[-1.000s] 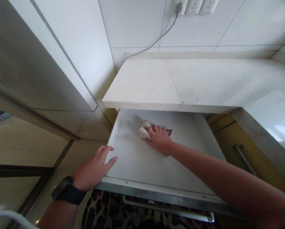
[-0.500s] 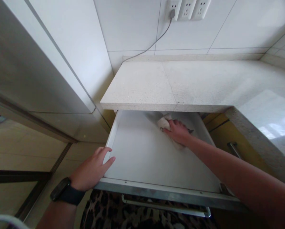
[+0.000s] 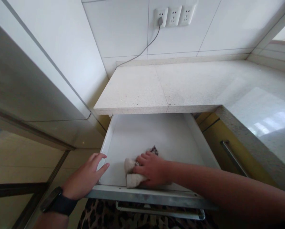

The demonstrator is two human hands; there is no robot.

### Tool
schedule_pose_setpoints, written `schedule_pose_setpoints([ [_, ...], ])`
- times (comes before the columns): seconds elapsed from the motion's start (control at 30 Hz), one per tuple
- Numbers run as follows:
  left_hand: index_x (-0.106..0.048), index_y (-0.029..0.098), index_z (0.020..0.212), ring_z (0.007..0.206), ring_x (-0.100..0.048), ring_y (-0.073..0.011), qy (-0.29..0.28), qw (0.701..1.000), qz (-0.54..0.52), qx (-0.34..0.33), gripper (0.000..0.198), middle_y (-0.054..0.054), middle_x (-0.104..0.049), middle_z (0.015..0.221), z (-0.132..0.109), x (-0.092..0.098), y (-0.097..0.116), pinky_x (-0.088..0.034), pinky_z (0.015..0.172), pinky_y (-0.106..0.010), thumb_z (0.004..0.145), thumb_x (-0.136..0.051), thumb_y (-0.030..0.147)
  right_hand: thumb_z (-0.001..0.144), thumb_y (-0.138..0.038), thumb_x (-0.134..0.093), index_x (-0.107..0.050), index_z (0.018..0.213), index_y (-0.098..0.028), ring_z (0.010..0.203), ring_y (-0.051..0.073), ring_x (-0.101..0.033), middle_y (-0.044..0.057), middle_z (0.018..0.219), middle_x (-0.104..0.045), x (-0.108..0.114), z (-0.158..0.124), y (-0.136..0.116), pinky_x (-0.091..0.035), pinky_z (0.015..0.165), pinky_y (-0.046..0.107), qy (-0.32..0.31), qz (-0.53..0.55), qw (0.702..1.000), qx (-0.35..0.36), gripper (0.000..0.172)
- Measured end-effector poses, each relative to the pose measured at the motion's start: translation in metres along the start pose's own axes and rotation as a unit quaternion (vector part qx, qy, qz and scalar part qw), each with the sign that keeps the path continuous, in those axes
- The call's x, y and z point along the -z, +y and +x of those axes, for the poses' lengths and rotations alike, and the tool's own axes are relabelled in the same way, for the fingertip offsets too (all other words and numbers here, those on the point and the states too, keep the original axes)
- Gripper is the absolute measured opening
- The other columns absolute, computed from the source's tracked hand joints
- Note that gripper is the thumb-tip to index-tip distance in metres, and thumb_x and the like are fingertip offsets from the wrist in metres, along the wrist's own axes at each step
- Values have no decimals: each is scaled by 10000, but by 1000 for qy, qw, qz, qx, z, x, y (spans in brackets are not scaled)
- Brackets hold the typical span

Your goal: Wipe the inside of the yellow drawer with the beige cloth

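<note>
A white drawer (image 3: 171, 133) stands pulled out under the stone countertop (image 3: 171, 86). My right hand (image 3: 152, 168) presses a crumpled pale cloth (image 3: 131, 173) onto the drawer floor near its front left corner, fingers closed over it. My left hand (image 3: 84, 178), with a black watch on the wrist, rests on the drawer's left front corner, thumb and fingers spread along the rim.
A metal handle (image 3: 156, 212) runs along the drawer front. To the right is a yellow cabinet with a bar handle (image 3: 233, 157). A grey cord (image 3: 142, 51) runs from wall sockets (image 3: 172, 16) down to the counter. A tall panel (image 3: 37, 79) stands on the left.
My right hand has dragged the cloth from the back of the drawer to its front left corner. The left hand stays on the drawer corner. The view has tilted upward slightly.
</note>
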State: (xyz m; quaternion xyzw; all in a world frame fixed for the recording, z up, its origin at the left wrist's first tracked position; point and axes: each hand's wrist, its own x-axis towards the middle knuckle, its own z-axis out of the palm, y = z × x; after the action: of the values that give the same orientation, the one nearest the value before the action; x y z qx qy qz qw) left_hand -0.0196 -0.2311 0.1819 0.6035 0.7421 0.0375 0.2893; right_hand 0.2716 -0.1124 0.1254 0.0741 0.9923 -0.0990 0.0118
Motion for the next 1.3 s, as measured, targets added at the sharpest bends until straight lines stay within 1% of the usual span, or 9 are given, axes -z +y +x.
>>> schedule_pose_setpoints([
  [0.1, -500, 246, 1333, 1325, -498, -255, 7, 1000, 3, 3, 548, -87, -485, 1394, 0, -2, -4, -341, 1159, -427, 971, -314, 612, 847, -616, -630, -567, 1316, -307, 1017, 298, -552, 119, 1194, -591, -1, -1, 10, -401, 888, 454, 0, 17, 1000, 17, 565],
  [0.2, -502, 255, 1335, 1319, -508, -254, 5, 1000, 10, 4, 549, -84, -484, 1395, 0, -3, -8, -354, 1153, -431, 971, -311, 620, 883, -612, -596, -522, 1383, -285, 1077, 311, -548, 139, 1231, -582, 5, -13, 54, -398, 911, 452, 28, 15, 991, -132, 602],
  [0.37, -515, 235, 1337, 1344, -491, -242, -7, 1000, 13, -24, 553, -99, -469, 1400, 1, -3, -11, -340, 1175, -415, 979, -310, 603, 947, -606, -490, -500, 1382, -199, 1044, 328, -583, 192, 1225, -581, 21, -56, 139, -426, 855, 423, 88, -19, 858, -506, 596],
  [0.47, -537, 237, 1328, 1317, -525, -245, 2, 1000, 20, -24, 549, -97, -490, 1380, 2, -4, -13, -370, 1161, -413, 973, -332, 603, 980, -580, -421, -524, 1335, -163, 1033, 345, -588, 220, 1208, -578, 24, -72, 155, -434, 816, 424, 87, -44, 801, -591, 557],
  [0.6, -595, 231, 1288, 1316, -536, -255, 15, 997, 28, -70, 505, -98, -544, 1344, 3, -4, -16, -399, 1146, -400, 963, -377, 551, 958, -563, -490, -533, 1335, -212, 1098, 358, -554, 192, 1232, -571, 20, -56, 128, -419, 880, 452, 84, -73, 853, -509, 517],
  [0.77, -586, 220, 1292, 1303, -535, -259, 23, 997, 25, -63, 520, -107, -547, 1334, 5, -7, -19, -368, 1163, -425, 968, -372, 565, 914, -600, -557, -535, 1346, -246, 1077, 329, -548, 165, 1241, -568, 8, -9, 58, -408, 905, 455, 63, -41, 965, -251, 559],
  [0.93, -579, 219, 1293, 1291, -538, -265, 29, 999, 19, -30, 530, -105, -541, 1354, 3, -6, -10, -369, 1152, -438, 966, -383, 587, 891, -640, -562, -570, 1314, -281, 990, 295, -564, 127, 1156, -599, 0, 20, 9, -424, 861, 443, 31, -23, 999, -8, 555],
  [1.13, -536, 214, 1345, 1289, -542, -266, 25, 999, 31, -17, 533, -110, -528, 1381, -1, 0, 0, -387, 1134, -434, 983, -359, 563, 851, -664, -611, -565, 1364, -300, 1081, 322, -565, 149, 1292, -566, 9, 15, 11, -426, 929, 491, 22, 30, 999, 8, 631],
  [1.3, -548, 196, 1394, 1378, -446, -300, 66, 987, 136, -45, 559, -138, -495, 1448, -3, 2, 6, -342, 1164, -473, 984, -375, 534, 856, -685, -599, -595, 1363, -336, 1335, 416, -434, 180, 1572, -325, 37, -3, 23, -370, 1025, 590, 11, 62, 998, 11, 615],
])
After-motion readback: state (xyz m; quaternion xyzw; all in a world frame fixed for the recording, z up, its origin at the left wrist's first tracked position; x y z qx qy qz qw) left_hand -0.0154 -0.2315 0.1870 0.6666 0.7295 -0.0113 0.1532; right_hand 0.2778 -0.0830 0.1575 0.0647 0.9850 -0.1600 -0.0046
